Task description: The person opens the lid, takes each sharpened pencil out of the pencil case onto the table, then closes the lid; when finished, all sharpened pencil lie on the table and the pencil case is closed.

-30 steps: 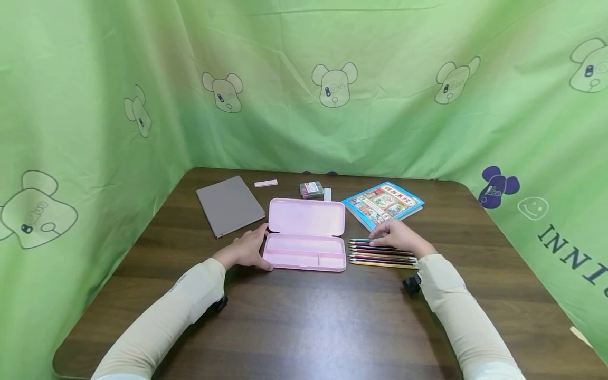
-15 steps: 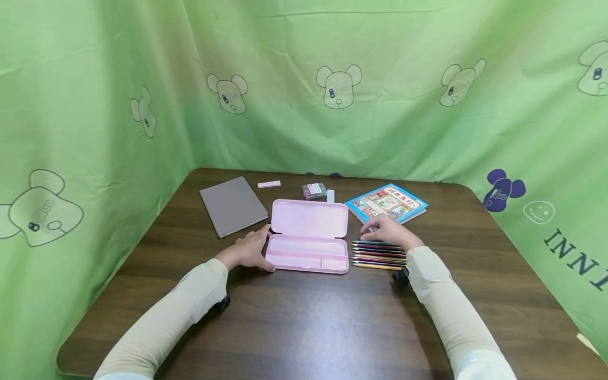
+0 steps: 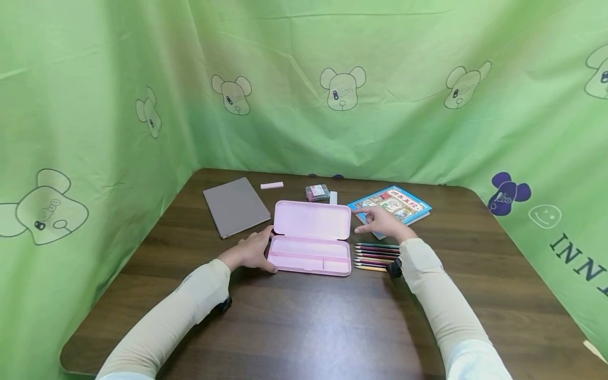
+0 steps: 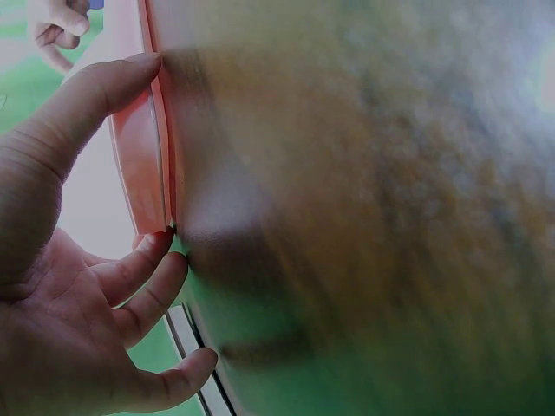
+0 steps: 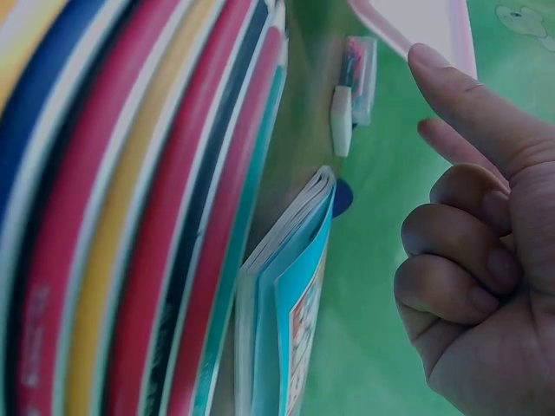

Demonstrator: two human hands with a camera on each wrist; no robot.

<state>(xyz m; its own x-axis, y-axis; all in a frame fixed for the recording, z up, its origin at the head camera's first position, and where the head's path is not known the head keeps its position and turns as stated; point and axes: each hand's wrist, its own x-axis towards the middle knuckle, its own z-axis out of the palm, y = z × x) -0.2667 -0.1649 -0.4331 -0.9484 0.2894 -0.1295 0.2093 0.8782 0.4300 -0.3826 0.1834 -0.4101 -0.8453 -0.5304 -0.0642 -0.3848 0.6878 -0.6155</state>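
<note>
A pink pencil case [image 3: 309,246] lies open on the table, its lid [image 3: 312,220] raised at the back and no contents showing in its compartments. My left hand [image 3: 252,250] holds its left end, thumb at the front edge and fingers round the back corner, as the left wrist view [image 4: 95,260] hand also shows. By the lid's right edge hovers my right hand [image 3: 382,221], index finger and thumb stretched toward it, the other fingers curled with nothing in them. Several coloured pencils [image 3: 372,255] lie side by side below the right hand, partly covered by the wrist.
A grey notebook [image 3: 236,207] lies at the back left, near a small pinkish bar [image 3: 272,185]. Behind the lid are a small clear box [image 3: 316,192] and a whitish block [image 3: 333,198]. A blue-edged picture book [image 3: 404,203] lies beyond the right hand.
My right hand has moved from over the pencils up and left to the lid's right edge, its index finger now extended. The left hand stays at the case; the view has shifted slightly.
</note>
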